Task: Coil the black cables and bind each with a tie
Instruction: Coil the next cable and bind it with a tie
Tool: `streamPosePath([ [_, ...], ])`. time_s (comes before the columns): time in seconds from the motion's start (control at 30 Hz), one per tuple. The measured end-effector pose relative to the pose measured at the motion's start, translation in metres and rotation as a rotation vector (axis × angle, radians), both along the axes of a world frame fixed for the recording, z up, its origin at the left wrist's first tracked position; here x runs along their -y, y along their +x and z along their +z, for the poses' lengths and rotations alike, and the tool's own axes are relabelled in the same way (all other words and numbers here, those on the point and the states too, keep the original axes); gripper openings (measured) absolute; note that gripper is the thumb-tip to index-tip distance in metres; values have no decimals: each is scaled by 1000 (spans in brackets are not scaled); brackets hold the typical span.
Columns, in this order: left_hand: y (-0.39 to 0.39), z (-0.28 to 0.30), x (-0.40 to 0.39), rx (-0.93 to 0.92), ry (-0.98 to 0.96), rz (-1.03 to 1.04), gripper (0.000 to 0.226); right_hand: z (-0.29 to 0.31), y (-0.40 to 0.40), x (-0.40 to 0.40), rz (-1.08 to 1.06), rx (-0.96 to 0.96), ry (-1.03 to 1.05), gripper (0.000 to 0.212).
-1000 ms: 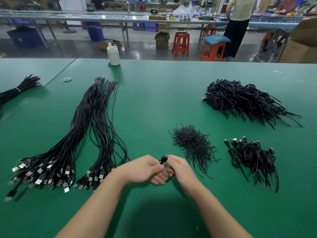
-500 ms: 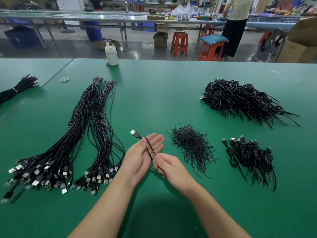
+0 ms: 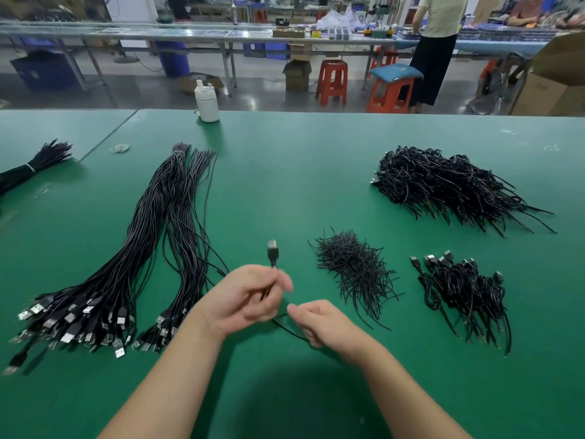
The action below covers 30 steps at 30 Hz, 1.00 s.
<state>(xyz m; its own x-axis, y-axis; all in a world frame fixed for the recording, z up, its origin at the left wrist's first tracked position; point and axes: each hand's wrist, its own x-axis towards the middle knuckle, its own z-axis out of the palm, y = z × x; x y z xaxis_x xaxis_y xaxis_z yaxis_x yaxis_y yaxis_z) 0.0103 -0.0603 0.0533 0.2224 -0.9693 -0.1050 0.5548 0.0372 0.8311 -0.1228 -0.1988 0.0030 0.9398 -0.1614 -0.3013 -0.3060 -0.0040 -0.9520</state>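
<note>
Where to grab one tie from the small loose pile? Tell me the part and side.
Pinch a stray end poking out at the near-right edge of the tie pile, coming from the right hand side; the middle is tangled, while those ends lie free on the table.

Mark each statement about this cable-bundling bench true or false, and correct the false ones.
1. The left hand holds a cable with its plug pointing up. True.
2. The pile of short ties lies left of the long straight cables. False: it lies to their right.
3. A white bottle stands at the table's far edge. True.
4. The right hand rests flat on the big tangled heap. False: it is near the left hand, on the cable.
</note>
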Motion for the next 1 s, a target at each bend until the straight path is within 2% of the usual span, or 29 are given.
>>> streamPosePath([
  [0.1,6,-2,-8,408,244,-349,37,5,-1,9,-35,-52,73,48],
  [0.17,3,-4,-6,568,443,-441,40,8,0,8,-45,-47,89,44],
  [0.2,0,-6,-3,613,530,-417,40,9,1,7,-57,-36,91,41],
  [0.27,-5,-11,5,667,629,-225,37,11,3,3,-104,-10,101,37],
  [0.37,-6,-16,18,619,592,381,31,10,3,0,-138,16,117,35],
  [0.43,-1,-16,24,453,474,780,27,7,2,-5,-89,5,102,37],
  [0.5,5,-13,27,130,268,925,29,2,3,-13,-47,-22,65,38],
  [0.57,8,-6,28,-190,93,872,31,-4,5,-18,-48,-49,20,38],
  [0.63,9,1,27,-268,67,767,29,-6,6,-18,-71,-71,-8,38],
  [0.77,9,7,12,-14,90,368,25,-1,9,-3,-159,-94,46,39],
  [0.87,6,5,-3,364,213,-85,29,10,11,7,-174,-104,73,39],
  [0.9,4,3,-4,477,286,-172,31,13,12,8,-174,-105,77,40],
  [1.0,-3,1,2,664,470,-150,29,23,16,7,-201,-65,135,39],
])
